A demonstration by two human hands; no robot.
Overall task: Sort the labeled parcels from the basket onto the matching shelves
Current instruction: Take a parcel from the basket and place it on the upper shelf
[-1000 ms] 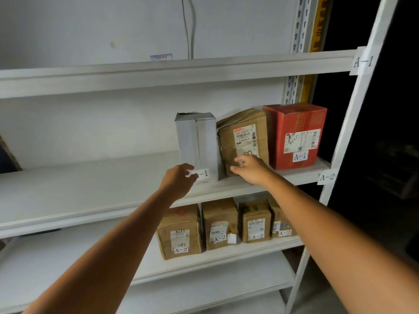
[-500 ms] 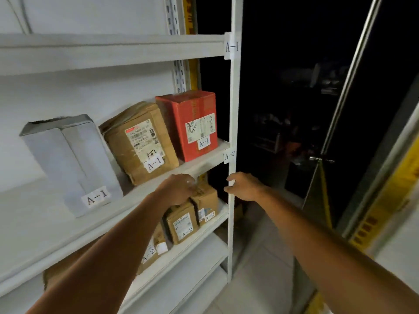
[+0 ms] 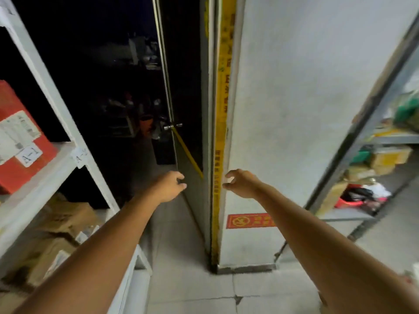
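The white shelf unit [image 3: 56, 168] fills the left edge of the view. A red parcel [image 3: 20, 141] with an A-1 label stands on its upper shelf. Brown cardboard parcels [image 3: 61, 220] lie on the shelf below. My left hand [image 3: 169, 185] hangs in mid-air to the right of the shelf post, fingers loosely curled, holding nothing. My right hand [image 3: 241, 182] is level with it, in front of a white wall corner, fingers curled and empty. The basket is out of view.
A white wall [image 3: 294, 109] with a yellow strip [image 3: 221, 132] on its corner stands straight ahead. A dark doorway with a glass door and handle [image 3: 172, 126] lies between shelf and wall. A second rack [image 3: 374, 173] with goods is at the right. Grey tiled floor below.
My view has swung right, away from the A-1 shelf towards the doorway and wall. Both hands have left the grey and brown parcels on the shelf and now hang free.
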